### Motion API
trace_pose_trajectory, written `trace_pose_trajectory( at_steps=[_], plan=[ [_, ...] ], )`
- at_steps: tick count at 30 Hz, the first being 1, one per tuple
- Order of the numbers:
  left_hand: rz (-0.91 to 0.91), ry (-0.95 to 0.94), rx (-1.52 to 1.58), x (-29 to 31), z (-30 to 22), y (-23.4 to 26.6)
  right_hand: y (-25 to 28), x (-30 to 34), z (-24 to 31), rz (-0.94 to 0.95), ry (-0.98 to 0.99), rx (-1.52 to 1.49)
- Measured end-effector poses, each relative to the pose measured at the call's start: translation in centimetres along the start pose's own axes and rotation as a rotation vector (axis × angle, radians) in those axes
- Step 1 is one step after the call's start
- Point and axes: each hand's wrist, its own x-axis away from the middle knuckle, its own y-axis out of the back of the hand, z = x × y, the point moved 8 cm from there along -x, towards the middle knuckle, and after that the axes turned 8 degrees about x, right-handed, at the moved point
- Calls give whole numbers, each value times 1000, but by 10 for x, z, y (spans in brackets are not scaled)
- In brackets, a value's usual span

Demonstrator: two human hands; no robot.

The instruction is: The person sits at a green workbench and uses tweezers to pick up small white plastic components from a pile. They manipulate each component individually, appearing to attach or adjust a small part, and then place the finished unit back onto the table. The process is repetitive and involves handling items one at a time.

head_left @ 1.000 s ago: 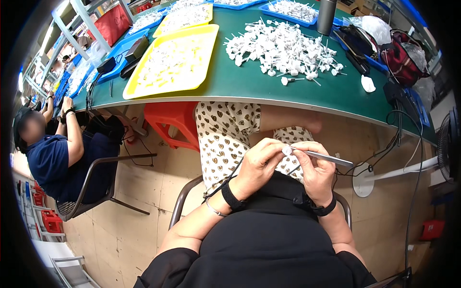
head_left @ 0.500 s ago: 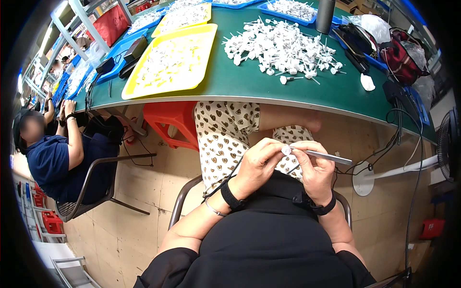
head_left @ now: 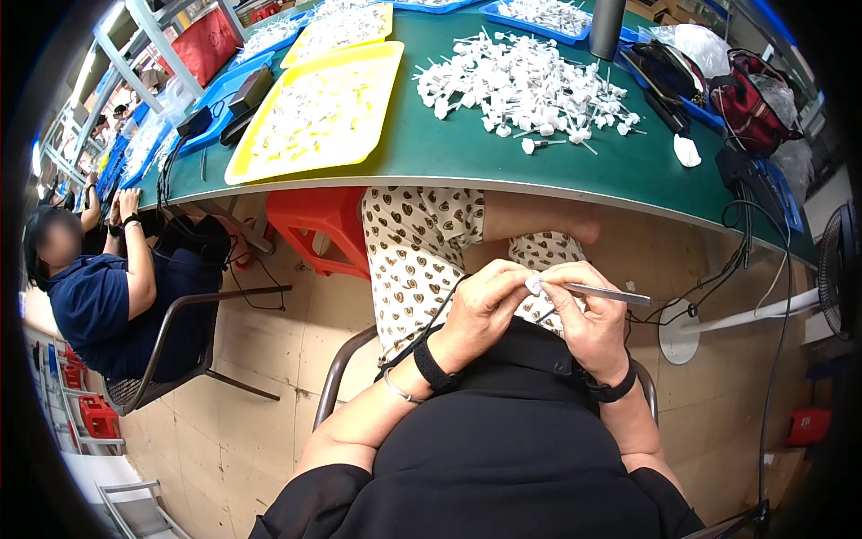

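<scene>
Above my lap, my left hand (head_left: 489, 305) is closed in a pinch on a small white plastic part (head_left: 534, 286). My right hand (head_left: 588, 319) grips a slim grey metal tool (head_left: 606, 293), perhaps tweezers or a blade; its long end sticks out to the right. The tool's other end is hidden by my right fingers, which lie against the white part. On the green table ahead lies a heap of similar white parts with thin pins (head_left: 530, 85). A yellow tray (head_left: 382, 117) holds more small white and yellowish pieces.
A person in dark blue (head_left: 108, 305) sits at the table on the left. A red stool (head_left: 310, 225) stands under the table. Blue trays, a dark cylinder (head_left: 607, 29) and a dark red bag (head_left: 754, 103) are on the table. Cables and a fan (head_left: 840, 269) are at the right.
The white part has turned slightly between my fingers, and the tool's free end has shifted a little to the left. Both hands keep their grip.
</scene>
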Motion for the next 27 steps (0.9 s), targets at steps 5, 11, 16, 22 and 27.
trace_pose_trajectory(
  at_steps=[5, 11, 16, 22, 27],
  plan=[
    [32, 41, 59, -2, 1, -1, 2, 5, -18, -15, -192, -203],
    [-11, 50, 97, -5, 2, 1, -3, 9, -21, -62, -276, -418],
    [-5, 34, 46, -3, 2, 1, -3, 7, -16, -54, -170, -277],
    [5, 34, 39, -3, 3, 1, -5, 8, -18, -75, -157, -271],
    [5, 27, 25, -3, 1, 1, -5, 7, -16, -67, -149, -230]
  ],
)
